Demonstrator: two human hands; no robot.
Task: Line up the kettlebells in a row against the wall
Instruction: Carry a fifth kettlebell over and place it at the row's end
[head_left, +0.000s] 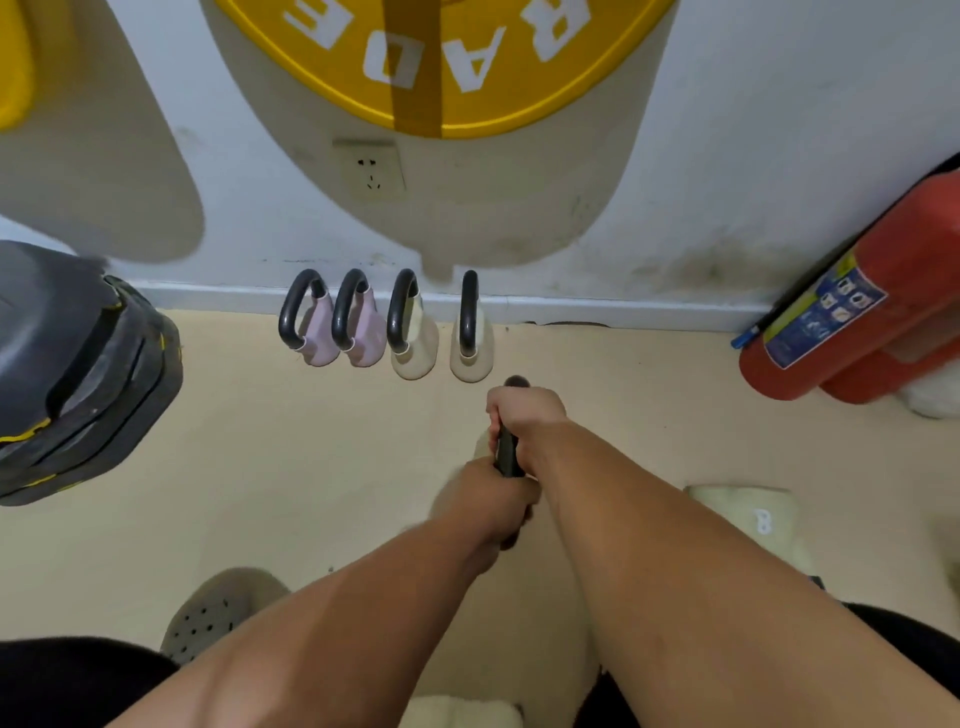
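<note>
Several kettlebells with dark handles stand in a row at the white wall's skirting: two pink kettlebells (321, 338) (368, 335) on the left, then two cream kettlebells (415, 353) (474, 358). Just in front of the rightmost one, both my hands grip the dark handle (506, 452) of another kettlebell, held above the floor. My right hand (527, 415) grips the far end and my left hand (493, 499) the near end. The body of this kettlebell is hidden under my hands and arms.
A stack of black weight plates (78, 374) lies at the left. Two red fire extinguishers (857, 322) lean at the wall on the right. A cream kettlebell (748, 512) sits on the floor at my right. A yellow plate (441, 62) hangs on the wall over a socket (371, 169). My grey shoe (218, 613) is at bottom left.
</note>
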